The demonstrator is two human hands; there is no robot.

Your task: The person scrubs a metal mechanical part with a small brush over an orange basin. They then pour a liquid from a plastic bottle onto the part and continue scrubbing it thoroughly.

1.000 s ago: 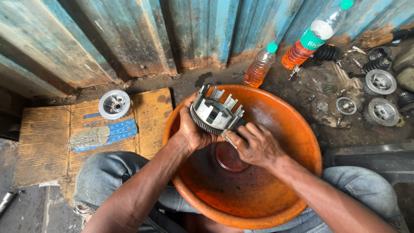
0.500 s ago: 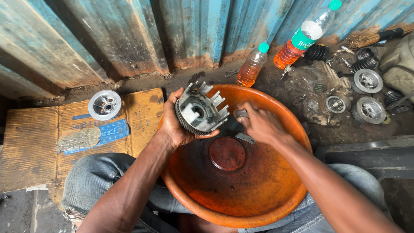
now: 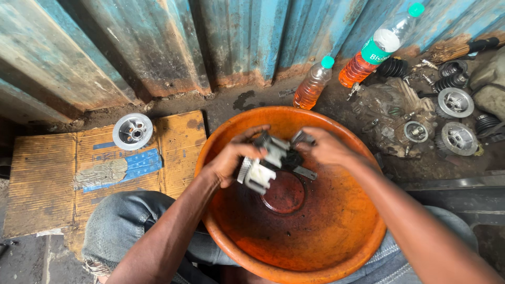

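Clutch basket is gripped by left hand and right hand; it is best kept low over the basin.

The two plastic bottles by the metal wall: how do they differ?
The smaller bottle stands nearer the orange basin; the larger bottle stands farther right, beside the loose metal parts. The larger bottle has a green and white label and is orange only in its lower part; the smaller bottle shows no label and is orange almost to the neck. Both are clear plastic with green caps and hold orange liquid.
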